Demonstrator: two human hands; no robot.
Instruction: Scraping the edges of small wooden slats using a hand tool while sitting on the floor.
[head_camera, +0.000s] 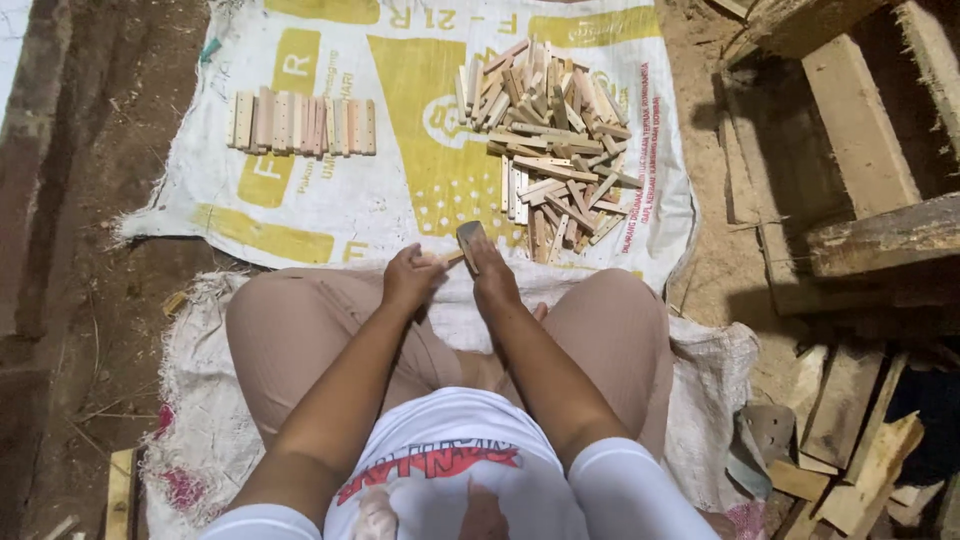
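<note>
I sit cross-legged on a white woven sack (380, 200) spread on the dirt. My left hand (411, 277) is closed around a small wooden piece (452, 258) between my knees. My right hand (493, 275) grips a dark flat blade or block (469, 238) and holds it against the end of that piece. A loose heap of short wooden sticks (552, 135) lies just beyond my right hand. To the far left, a neat row of flat wooden pieces (302, 123) is laid side by side on the sack.
Rough timber beams and planks (860, 130) stand to the right. Wood offcuts (850, 450) and a curved metal tool (757, 440) lie at the lower right. A second worn sack (200, 400) lies under my legs. Bare dirt (100, 200) runs along the left.
</note>
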